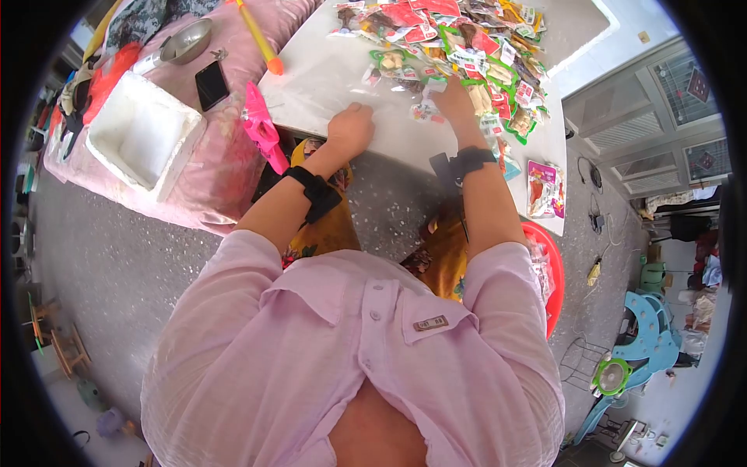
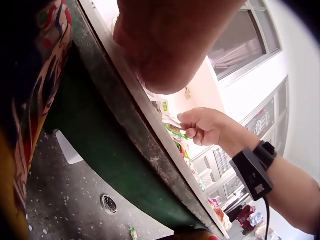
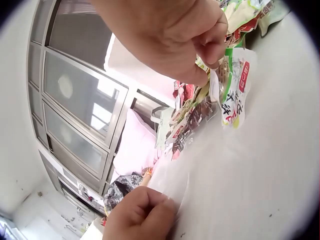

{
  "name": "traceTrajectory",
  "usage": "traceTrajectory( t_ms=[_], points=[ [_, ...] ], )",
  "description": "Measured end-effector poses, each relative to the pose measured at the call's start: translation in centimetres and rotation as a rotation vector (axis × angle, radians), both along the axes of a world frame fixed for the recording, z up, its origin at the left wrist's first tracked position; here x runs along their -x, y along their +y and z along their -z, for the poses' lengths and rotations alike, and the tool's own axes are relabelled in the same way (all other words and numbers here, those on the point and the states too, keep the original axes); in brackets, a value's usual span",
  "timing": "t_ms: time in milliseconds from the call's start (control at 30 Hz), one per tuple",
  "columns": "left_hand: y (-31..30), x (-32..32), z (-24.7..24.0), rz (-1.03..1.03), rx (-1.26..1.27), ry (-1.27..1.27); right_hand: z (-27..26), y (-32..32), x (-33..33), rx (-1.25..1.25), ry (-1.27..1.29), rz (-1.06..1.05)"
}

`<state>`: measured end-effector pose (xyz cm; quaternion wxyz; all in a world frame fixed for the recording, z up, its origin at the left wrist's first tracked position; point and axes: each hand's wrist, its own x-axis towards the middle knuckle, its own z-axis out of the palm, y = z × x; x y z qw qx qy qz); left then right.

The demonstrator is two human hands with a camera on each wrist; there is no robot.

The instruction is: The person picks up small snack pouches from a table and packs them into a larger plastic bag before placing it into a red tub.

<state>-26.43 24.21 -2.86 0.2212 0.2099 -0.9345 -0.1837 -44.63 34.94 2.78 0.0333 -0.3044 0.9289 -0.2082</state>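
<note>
At the table's near edge, the left hand (image 1: 352,128) has curled fingers, pinching the edge of a clear plastic bag (image 3: 181,192) that lies flat and is hard to make out. The right hand (image 1: 454,103) is over the near side of a heap of small sealed food packets (image 1: 482,39). Between its thumb and fingers it pinches a white and green packet (image 3: 235,92), seen in the right wrist view. In the left wrist view the right hand (image 2: 202,126) is beyond the table edge, while the left hand (image 2: 155,55) fills the top, its fingertips hidden.
A pink packet (image 1: 545,189) lies on the table's right corner, above a red basin (image 1: 554,272). Left of the table, a pink-covered surface (image 1: 222,167) bears a white foam box (image 1: 144,136), a phone (image 1: 211,86) and a pan (image 1: 187,43). A pink item (image 1: 263,128) hangs by the table edge.
</note>
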Motion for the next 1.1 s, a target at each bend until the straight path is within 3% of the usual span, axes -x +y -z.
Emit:
traceTrajectory(
  t_ms=[633,733,933,1100],
  points=[
    [0.4,0.2,0.4,-0.014,0.053,0.071,0.3,-1.0,-3.1,0.008,0.013,0.071],
    [0.3,0.0,0.4,0.003,0.054,0.076,2.3,-1.4,-2.1,0.273,-0.048,0.076],
    [0.2,0.1,0.1,-0.011,0.005,0.061,2.3,0.5,0.4,0.792,0.174,-0.024],
    [0.1,0.0,-0.6,-0.022,-0.121,0.136,-2.8,4.6,0.1,1.076,-0.116,-0.075]
  ],
)
